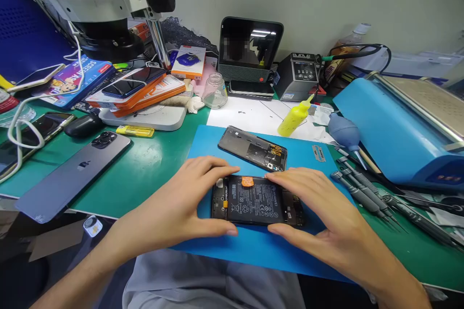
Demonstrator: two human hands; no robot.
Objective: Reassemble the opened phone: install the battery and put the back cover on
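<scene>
An opened smartphone [255, 203] lies on the blue mat [232, 246], its inside facing up. Its black battery bears the HUAWEI name, and an orange tab [247, 181] sticks to the battery's top edge. My left hand [177, 205] holds the phone's left half, thumb along the near edge and fingertips on the far edge. On the right half, my right hand [322, 207] grips the same two edges. Behind the phone rests a detached back cover [250, 147], inner side up and slightly turned.
On the right lie several screwdrivers [362, 198], a blue air blower [344, 133] and a blue machine [402, 130]. A yellow bottle [293, 119] stands behind the mat. Leftward are a purple-grey phone [78, 171], a lighter [135, 131] and a microscope [97, 9] overhead.
</scene>
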